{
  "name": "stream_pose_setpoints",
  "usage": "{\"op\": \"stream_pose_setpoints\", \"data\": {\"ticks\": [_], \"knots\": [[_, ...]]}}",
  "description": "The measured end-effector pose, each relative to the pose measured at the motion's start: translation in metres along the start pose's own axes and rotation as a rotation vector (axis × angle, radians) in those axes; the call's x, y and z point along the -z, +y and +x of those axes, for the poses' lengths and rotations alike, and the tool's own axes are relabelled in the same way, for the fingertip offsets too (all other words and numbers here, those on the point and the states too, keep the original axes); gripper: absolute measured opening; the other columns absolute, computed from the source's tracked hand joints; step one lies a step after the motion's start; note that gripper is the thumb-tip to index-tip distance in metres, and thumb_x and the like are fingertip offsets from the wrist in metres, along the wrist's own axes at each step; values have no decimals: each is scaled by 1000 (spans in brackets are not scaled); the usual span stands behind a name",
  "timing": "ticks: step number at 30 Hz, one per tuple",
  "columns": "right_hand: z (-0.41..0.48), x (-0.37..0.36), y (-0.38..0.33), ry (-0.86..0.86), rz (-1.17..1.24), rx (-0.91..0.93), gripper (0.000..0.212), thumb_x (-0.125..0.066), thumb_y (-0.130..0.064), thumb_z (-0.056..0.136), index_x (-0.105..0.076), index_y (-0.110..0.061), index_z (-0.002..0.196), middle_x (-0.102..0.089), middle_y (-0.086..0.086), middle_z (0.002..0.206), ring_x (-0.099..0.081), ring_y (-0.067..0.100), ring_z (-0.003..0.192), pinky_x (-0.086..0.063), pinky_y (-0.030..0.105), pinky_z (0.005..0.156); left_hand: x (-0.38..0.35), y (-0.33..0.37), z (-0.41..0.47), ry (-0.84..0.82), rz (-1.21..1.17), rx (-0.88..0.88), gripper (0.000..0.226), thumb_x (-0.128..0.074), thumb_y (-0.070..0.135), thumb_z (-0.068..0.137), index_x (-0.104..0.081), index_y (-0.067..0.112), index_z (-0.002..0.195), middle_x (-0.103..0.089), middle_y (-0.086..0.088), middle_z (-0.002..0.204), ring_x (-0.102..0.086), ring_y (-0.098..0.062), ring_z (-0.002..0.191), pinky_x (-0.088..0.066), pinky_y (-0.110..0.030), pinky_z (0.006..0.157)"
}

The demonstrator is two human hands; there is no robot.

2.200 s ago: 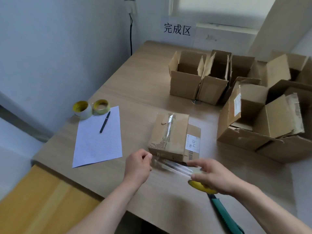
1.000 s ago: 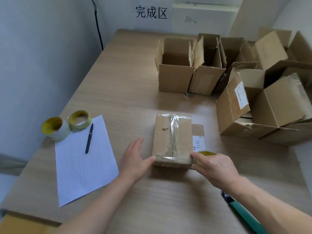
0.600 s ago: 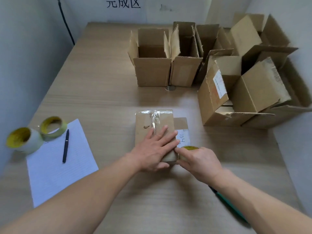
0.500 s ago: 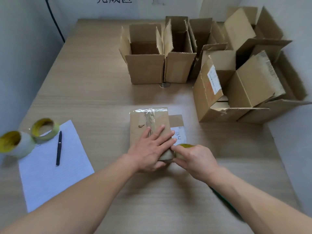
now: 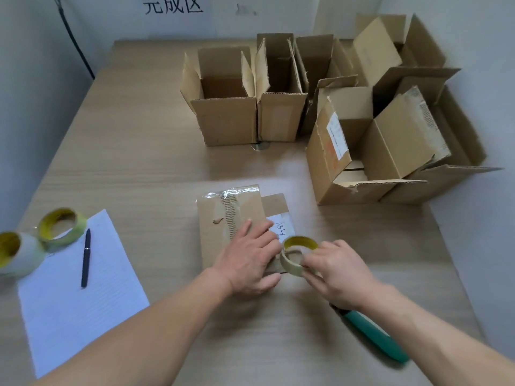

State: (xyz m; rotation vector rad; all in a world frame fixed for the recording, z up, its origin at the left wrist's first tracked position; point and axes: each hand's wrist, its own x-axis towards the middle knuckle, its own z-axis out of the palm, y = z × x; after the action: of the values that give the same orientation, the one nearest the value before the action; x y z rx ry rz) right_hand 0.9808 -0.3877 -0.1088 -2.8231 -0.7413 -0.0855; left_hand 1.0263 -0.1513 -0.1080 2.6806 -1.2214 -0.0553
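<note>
A small closed cardboard box (image 5: 220,215) with clear tape over its top seam lies at the table's middle front, with a white label (image 5: 282,228) on its right side flap. My left hand (image 5: 249,260) presses flat on the box's near end, fingers straight. My right hand (image 5: 338,273) grips a roll of clear tape with a yellow core (image 5: 296,254) just right of the box's near corner, the roll tilted up on edge.
Two more tape rolls (image 5: 60,225) (image 5: 14,253), a black pen (image 5: 85,257) and a lined white sheet (image 5: 78,296) lie at the left. A green-handled cutter (image 5: 373,334) lies under my right forearm. Several open cardboard boxes (image 5: 225,101) crowd the back and right of the wooden table (image 5: 139,162).
Earlier both hands stretched tape in front of the box. My left hand then came down flat on the box top, and my right hand lifted the roll up beside the near right corner.
</note>
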Motion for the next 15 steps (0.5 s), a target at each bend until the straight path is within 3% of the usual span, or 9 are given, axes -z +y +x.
{"op": "stream_pose_setpoints", "data": {"ticks": [4, 7, 9, 12, 15], "knots": [[15, 2, 4, 43, -97, -13, 30, -47, -43, 85, -55, -24, 63, -57, -6, 61, -54, 22, 62, -27, 29, 55, 0, 11, 12, 21, -148, 111, 52, -53, 56, 73, -57, 20, 110, -62, 4, 91, -56, -23, 97, -28, -45, 105], [22, 2, 4, 23, -126, 2, 26, -54, -40, 82, -60, -25, 62, -56, -6, 60, -55, 22, 61, -24, 29, 54, 7, 21, 28, -53, -215, 257, 51, -54, 47, 76, -58, 30, 124, -65, 5, 87, -50, -21, 103, -15, -41, 113], [25, 4, 5, 32, -137, 11, 21, -69, -37, 76, -63, -24, 59, -54, -6, 59, -54, 23, 61, -22, 29, 53, 12, 28, 37, -111, -235, 349, 39, -58, 38, 80, -65, 36, 118, -66, 4, 87, -43, -19, 109, -3, -39, 117], [20, 5, 4, 124, -70, -36, 24, -66, -41, 79, -65, -23, 63, -57, -5, 68, -55, 25, 71, -31, 30, 53, 15, 34, 45, -144, -260, 440, 24, -60, 32, 84, -73, 34, 104, -68, 6, 89, -41, -16, 113, 4, -33, 116], [-10, 11, -6, 226, 89, -181, 23, -63, -43, 76, -63, -25, 90, -64, -1, 100, -56, 25, 93, -46, 34, 66, 18, 36, 47, -117, -319, 517, 18, -63, 21, 81, -75, 30, 91, -61, 10, 76, -49, -14, 104, 5, -29, 116]]}}
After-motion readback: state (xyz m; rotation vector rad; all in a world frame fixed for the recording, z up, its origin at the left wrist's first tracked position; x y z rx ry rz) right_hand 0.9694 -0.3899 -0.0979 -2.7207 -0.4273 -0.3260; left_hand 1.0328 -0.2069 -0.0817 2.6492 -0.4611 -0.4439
